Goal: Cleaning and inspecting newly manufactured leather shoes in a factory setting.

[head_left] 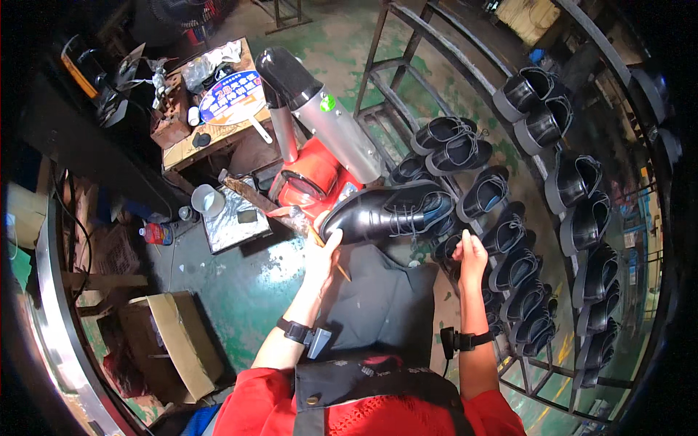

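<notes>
A glossy black lace-up shoe [385, 212] is held level above my lap, its toe to the left and its laces facing up. My left hand [323, 258] grips it at the toe end, with the thumb up against the edge. A thin orange-brown stick [340, 270], perhaps a brush handle or pencil, runs through the same hand; its exact kind is unclear. By the heel end, apart from the shoe, my right hand [471, 256] is raised with its fingers curled in. Whether anything small is between those fingers cannot be seen.
Just beyond the shoe stands a red machine [309, 174] with a silver pipe [342, 134]. Metal racks of black shoes [523, 291] fill the right side. A wooden table [174, 156] bears a fan-shaped sign [234, 98]. A white cup [209, 200] and cardboard box [185, 341] are at left.
</notes>
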A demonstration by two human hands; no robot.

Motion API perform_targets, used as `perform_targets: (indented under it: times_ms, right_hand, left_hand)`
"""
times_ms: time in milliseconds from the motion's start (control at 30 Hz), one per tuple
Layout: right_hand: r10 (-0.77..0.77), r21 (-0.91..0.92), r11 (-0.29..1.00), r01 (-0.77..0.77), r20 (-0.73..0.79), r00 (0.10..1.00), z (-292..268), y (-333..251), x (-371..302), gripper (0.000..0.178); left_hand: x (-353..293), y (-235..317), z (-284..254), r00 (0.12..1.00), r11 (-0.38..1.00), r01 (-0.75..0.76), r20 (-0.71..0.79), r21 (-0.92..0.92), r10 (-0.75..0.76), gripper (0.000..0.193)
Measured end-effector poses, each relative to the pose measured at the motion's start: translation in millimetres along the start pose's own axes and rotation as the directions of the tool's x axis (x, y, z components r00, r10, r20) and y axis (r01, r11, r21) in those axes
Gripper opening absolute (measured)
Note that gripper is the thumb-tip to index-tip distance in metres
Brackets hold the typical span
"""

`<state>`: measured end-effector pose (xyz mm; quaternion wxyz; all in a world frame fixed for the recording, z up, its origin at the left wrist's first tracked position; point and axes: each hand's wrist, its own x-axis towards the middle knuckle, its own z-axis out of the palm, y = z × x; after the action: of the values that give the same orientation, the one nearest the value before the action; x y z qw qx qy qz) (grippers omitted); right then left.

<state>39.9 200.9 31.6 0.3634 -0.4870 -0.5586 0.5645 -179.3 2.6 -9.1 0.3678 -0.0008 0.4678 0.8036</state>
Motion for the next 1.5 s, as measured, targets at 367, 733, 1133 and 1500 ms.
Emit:
perform_targets:
  times_ms: [367,733,1133,1500]
  right_hand:
    - [-0.013,-0.008,1.000,0.015,0.165,0.986,7,12,5,0.029]
    - [-0.175,0.160,0.981,0.111,0.474,0.863,31,-19,2,0.086]
    - [-0.221,-0.232,0.920,0.317,0.363,0.905,-38,-49,-118,0.069]
    - [-0.360,-0.475,0.761,0.441,0.255,0.897,-41,-53,-200,0.076]
  left_hand:
    - [10,14,5,0.998,0.994,-0.052,0.032,-0.098,0.055,0.053]
    - [-16,6,-58,0.993,0.985,-0.015,0.110,-0.171,0.035,0.055]
    - [-76,35,-65,0.941,0.458,-0.315,0.210,0.831,0.267,0.026]
    - [-144,28,-2,0.650,-0.059,-0.736,0.728,0.674,0.217,0.024]
